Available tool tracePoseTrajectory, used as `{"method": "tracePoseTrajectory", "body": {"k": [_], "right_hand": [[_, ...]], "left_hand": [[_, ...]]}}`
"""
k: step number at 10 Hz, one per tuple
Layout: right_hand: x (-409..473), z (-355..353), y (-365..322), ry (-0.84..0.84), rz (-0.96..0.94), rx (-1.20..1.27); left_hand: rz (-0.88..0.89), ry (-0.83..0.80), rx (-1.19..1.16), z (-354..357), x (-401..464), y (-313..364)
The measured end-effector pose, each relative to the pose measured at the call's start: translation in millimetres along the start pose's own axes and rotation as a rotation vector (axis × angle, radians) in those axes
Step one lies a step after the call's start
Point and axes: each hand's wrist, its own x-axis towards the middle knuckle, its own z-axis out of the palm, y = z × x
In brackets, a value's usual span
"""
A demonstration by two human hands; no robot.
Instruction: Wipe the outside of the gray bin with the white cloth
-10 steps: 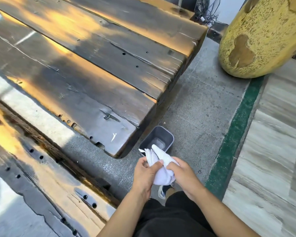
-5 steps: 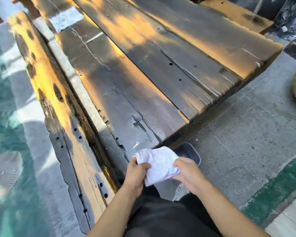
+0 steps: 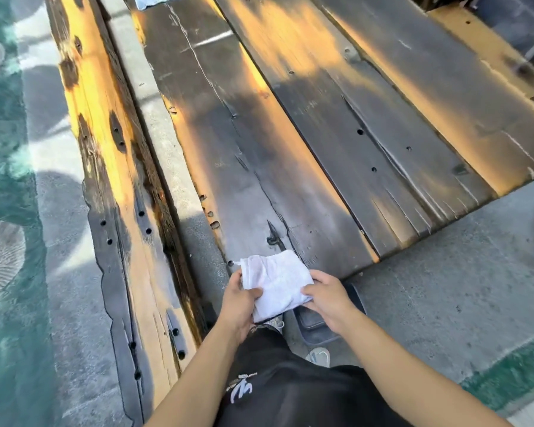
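Both hands hold the white cloth (image 3: 276, 282), folded into a flat pad, in front of my body. My left hand (image 3: 239, 302) pinches its left edge and my right hand (image 3: 329, 298) grips its right edge. The gray bin (image 3: 316, 325) stands on the concrete floor right below my right hand, at the corner of the wooden table. Most of the bin is hidden by the cloth and my right hand; only part of its rim and inside shows.
A dark weathered plank table (image 3: 290, 149) fills the upper view, with a long wooden bench (image 3: 121, 195) to its left. Concrete floor (image 3: 444, 272) stretches right, with a green painted stripe (image 3: 506, 377) at lower right. My shoe (image 3: 319, 355) is beside the bin.
The view has swung left, so the bin slid under my hands and the yellow object left the frame. The bunched cloth has been folded flat between both hands.
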Motion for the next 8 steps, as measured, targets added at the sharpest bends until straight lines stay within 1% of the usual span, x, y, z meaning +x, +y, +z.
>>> {"method": "tracePoseTrajectory", "body": {"k": [1,2,3,4,6,7,8], "right_hand": [[17.8,13.9,-10.9,0.029,-0.012,-0.049],[39.6,25.7,-11.6,0.078,0.069,-0.115],[46.5,28.1,-3.7,0.116,0.175,-0.120],[49.0,28.5,4.2,0.166,0.184,-0.157],[44.6,22.3,8.8,0.233,0.154,-0.173],[41.4,16.9,11.4,0.223,0.170,-0.177],[32.9,4.1,18.6,0.218,0.144,-0.333]], "left_hand": [[0.035,0.009,0.108,-4.4,22.0,9.5],[-0.078,0.052,0.195,-13.1,48.4,12.9],[-0.209,0.076,0.224,-20.5,55.6,6.4],[-0.286,0.084,0.275,-31.4,57.1,-3.3],[-0.278,0.036,0.392,-39.2,54.5,-12.2],[-0.266,0.011,0.447,-39.6,52.7,-16.9],[-0.230,-0.015,0.591,-37.3,46.3,-27.4]]}}
